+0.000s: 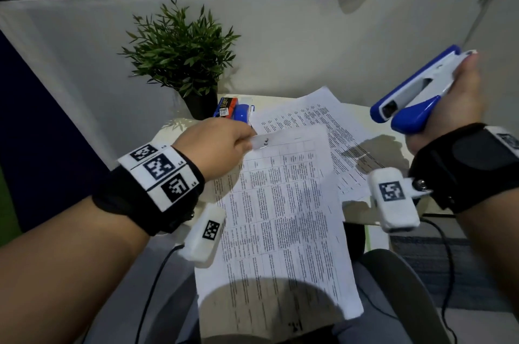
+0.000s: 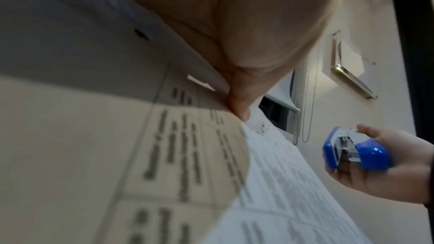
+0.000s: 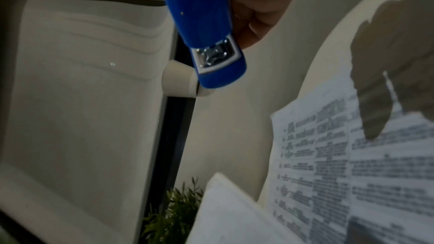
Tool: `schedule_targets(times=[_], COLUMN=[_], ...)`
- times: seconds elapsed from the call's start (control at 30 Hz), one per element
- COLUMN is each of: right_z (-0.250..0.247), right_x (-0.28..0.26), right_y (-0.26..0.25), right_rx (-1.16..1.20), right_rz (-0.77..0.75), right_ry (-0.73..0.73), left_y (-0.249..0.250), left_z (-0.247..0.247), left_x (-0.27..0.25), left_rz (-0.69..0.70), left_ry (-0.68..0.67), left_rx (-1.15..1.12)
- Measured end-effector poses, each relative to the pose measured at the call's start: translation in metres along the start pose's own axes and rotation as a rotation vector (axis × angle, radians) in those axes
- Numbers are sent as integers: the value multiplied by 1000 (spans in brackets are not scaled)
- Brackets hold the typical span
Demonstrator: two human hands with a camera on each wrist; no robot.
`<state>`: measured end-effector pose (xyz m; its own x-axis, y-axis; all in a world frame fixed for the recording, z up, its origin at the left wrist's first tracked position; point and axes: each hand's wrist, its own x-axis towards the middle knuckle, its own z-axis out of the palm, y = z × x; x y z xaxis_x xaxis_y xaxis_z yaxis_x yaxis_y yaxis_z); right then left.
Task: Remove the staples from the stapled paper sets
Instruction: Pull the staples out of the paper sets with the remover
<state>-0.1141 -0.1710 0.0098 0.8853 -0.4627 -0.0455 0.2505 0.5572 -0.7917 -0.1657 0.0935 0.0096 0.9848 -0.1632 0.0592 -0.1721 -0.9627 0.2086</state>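
Left hand (image 1: 216,148) pinching paper set (image 1: 280,203) corner, right hand (image 1: 449,107) gripping stapler (image 1: 415,88)

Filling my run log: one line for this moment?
left hand: pinches printed paper set corner | right hand: grips raised blue-white stapler

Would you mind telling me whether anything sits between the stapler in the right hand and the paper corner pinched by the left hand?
Nothing visible does. The right hand holds the stapler up in the air, off to the right of the corner that the left hand pinches; only open space lies between them.
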Motion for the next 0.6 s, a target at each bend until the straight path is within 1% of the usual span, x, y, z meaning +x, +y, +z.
schedule_targets(times=[0.07,0.13,0.23,0.33,0.37,0.47,0.6], right_z=[1,4,9,2,-3,-10,-17], right_x=[-4,-9,-9,1,5,8,7], right_y=[0,3,13,28,33,44,53], right_rx=[-57,-178,-575,-1023,-1125,-1245,-1415], right_rz=[17,33,83,182,218,301,290], right_ry=[-48,-102,-165,-270,-302,-369,-404], left_y=[0,1,0,-2,-3,-3,-5], left_z=[0,1,2,0,0,-1,0], left_x=[1,2,3,1,0,-3,-3], left_rz=[-9,-6,8,31,39,57,60], left_ry=[-4,2,12,-5,-9,-2,-13], left_rx=[-21,-12,-64,-122,-128,-91,-57])
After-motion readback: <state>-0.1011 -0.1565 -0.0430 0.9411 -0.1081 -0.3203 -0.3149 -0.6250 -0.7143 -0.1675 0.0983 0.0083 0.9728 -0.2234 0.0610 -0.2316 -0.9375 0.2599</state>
